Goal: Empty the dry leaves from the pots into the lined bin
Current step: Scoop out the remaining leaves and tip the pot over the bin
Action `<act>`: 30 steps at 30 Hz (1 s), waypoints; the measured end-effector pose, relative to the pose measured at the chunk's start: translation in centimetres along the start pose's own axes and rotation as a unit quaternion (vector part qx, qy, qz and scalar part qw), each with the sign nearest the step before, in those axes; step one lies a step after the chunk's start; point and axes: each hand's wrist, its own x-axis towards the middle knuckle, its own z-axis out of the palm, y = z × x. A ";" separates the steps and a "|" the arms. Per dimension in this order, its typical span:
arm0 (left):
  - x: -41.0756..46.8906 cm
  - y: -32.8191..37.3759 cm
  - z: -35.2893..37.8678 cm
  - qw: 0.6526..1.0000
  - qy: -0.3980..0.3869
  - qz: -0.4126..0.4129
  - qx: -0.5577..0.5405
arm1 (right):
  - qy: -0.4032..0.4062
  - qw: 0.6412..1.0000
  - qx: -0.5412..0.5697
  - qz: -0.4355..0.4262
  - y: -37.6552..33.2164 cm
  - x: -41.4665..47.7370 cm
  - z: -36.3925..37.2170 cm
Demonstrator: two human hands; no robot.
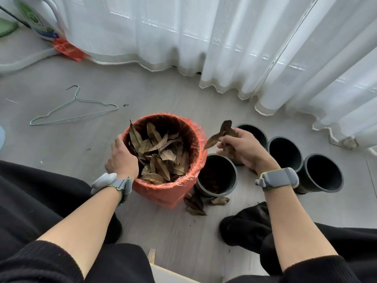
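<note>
**Dry leaves held beside the lined bin**

The left hand (121,158) grips the left rim of the cylindrical bin (163,193). The bin's crinkled, translucent orange liner (201,137) folds over the edge. Brittle, lance-shaped brown leaves (161,152) fill it almost to the rim. The right hand (244,150), just right of the bin, curls its fingers round a clutch of curled leaves (222,133) above a smooth, dark, round pot (235,178). Three similar pots (284,138) stand further right. Fallen leaves (195,203) lie on the pale wood-grain floor (163,94) between bin and pot.

Green wire hanger (75,98) flat on floor (163,92), ten o'clock. White curtains (224,37), twelve to three. Detergent jug (38,19), eleven o'clock.
</note>
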 end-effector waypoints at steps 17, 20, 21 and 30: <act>-0.2 -0.1 -0.3 1.000 -0.003 0.010 -0.016 | 0.150 0.937 -0.297 -0.109 1.4 2.8 3.5; -0.2 -0.1 -0.1 1.000 0.004 0.015 -0.018 | 0.148 0.898 -0.415 -0.016 4.9 4.0 0.7; -0.5 0.0 -0.2 1.000 0.009 0.019 -0.022 | 0.120 0.884 -0.452 0.025 6.2 4.1 0.1; 0.2 -0.3 0.5 0.999 0.030 0.027 -0.013 | -0.026 0.772 -0.595 0.223 15.8 7.5 1.4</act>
